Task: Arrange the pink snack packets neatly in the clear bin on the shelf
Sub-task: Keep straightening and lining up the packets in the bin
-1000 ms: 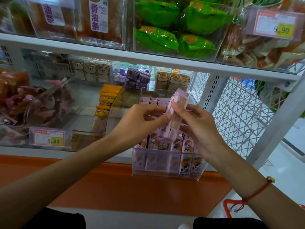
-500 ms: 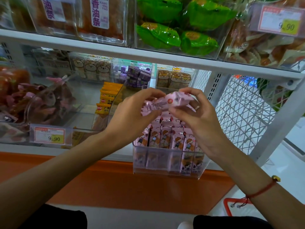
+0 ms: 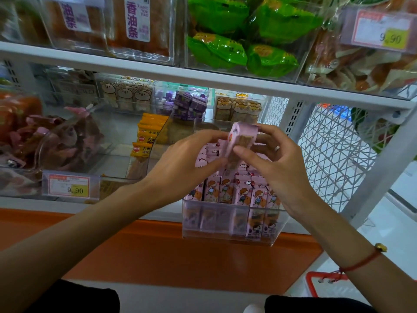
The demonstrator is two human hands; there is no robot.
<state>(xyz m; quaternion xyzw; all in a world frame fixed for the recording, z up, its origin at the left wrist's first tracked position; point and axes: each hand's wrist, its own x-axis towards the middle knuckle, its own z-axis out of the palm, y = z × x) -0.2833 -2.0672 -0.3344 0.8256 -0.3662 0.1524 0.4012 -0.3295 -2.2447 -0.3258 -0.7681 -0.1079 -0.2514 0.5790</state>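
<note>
A clear bin (image 3: 228, 233) stands at the front edge of the lower shelf, packed with upright pink snack packets (image 3: 242, 193) showing cartoon children. Above the bin I hold a small stack of pink packets (image 3: 240, 137) between both hands. My left hand (image 3: 187, 159) pinches its lower left side with thumb and fingers. My right hand (image 3: 275, 163) grips the right side, thumb across the front and fingers curled over the top. The back rows of the bin are partly hidden behind my hands.
Orange packets (image 3: 149, 134) fill a clear bin to the left, beside a bin of dark pink wrappers (image 3: 56, 141) with a 9.90 price tag (image 3: 71, 187). Green bags (image 3: 243, 37) sit on the upper shelf. White wire mesh (image 3: 334, 154) closes the right side. A red basket (image 3: 316, 283) stands below.
The packets in my hands have turned from lying nearly flat across to standing tilted upright. Both hands stayed above the bin and shifted slightly.
</note>
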